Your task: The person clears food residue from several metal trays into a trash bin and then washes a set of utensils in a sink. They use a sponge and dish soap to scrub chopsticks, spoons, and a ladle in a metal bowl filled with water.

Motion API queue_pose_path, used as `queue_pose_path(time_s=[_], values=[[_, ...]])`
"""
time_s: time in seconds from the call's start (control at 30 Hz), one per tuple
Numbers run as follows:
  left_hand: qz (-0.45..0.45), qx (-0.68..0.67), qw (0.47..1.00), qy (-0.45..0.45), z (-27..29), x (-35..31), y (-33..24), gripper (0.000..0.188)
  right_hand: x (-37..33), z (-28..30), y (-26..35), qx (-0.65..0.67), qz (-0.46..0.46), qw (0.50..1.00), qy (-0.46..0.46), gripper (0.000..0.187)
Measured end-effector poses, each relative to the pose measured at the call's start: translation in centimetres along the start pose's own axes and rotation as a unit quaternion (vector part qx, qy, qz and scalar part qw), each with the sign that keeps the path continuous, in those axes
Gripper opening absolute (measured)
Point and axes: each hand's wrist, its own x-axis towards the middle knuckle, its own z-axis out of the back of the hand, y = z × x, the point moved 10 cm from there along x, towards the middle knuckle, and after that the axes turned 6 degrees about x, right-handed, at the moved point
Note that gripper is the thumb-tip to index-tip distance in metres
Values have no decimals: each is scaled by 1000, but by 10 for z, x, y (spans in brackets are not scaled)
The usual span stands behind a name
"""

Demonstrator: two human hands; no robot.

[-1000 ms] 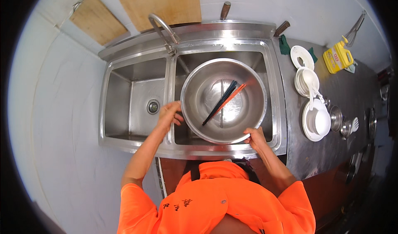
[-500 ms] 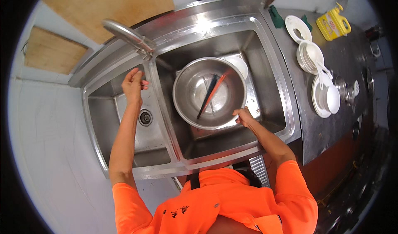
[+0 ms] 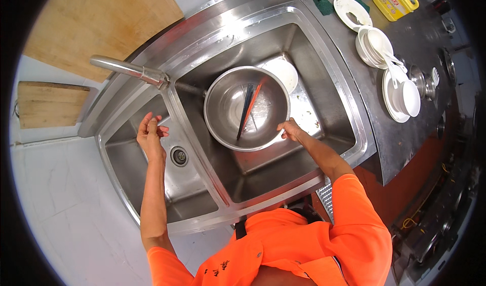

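Note:
A round stainless steel basin [image 3: 223, 121] is in the larger right-hand sink bowl [image 3: 324, 104]. Inside it, dark chopsticks [image 3: 246, 109] and red chopsticks [image 3: 253, 101] lie slantwise across the bottom. My right hand [image 3: 290, 130] grips the basin's rim at its near right side, thumb and fingers pinched on the edge. Partly behind the basin, a white plate [image 3: 283, 73] lies on the sink floor. Over the smaller left sink bowl [image 3: 129, 147], my left hand [image 3: 152, 134] hovers with fingers loosely bent and apart, holding nothing.
A metal faucet [image 3: 126, 67] reaches over the left bowl, which has a drain [image 3: 179, 156]. On the right counter [image 3: 349, 58] stand white bowls [image 3: 372, 45], plates [image 3: 349, 10], a yellow jug [image 3: 395, 1] and a green scouring pad [image 3: 321, 1]. Wooden boards [image 3: 101, 23] lean behind the sink.
The head view has shifted and turned. More of the white plate shows beside the basin. My right hand keeps its grip on the rim; my left hand stays over the left bowl.

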Motion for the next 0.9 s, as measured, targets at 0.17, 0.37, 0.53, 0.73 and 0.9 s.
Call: queue_pose_path(time_s=[0.17, 0.37, 0.53, 0.73, 0.9], values=[[2, 18, 1000, -23, 22, 5, 7, 36, 21, 6, -17, 16, 28, 996, -79, 59], [-60, 42, 997, -21, -2, 41, -17, 42, -21, 8, 13, -139, 71, 981, -112, 29], [-147, 81, 985, -29, -33, 64, -50, 33, 0, 65, 52, -344, 252, 884, -195, 40], [-184, 153, 968, -75, -35, 72, -68, 15, -55, 64, 52, -200, 137, 963, -120, 36], [-93, 11, 992, -89, -10, 79, -22, 14, -74, 57, 51, -155, 114, 978, -84, 33]])
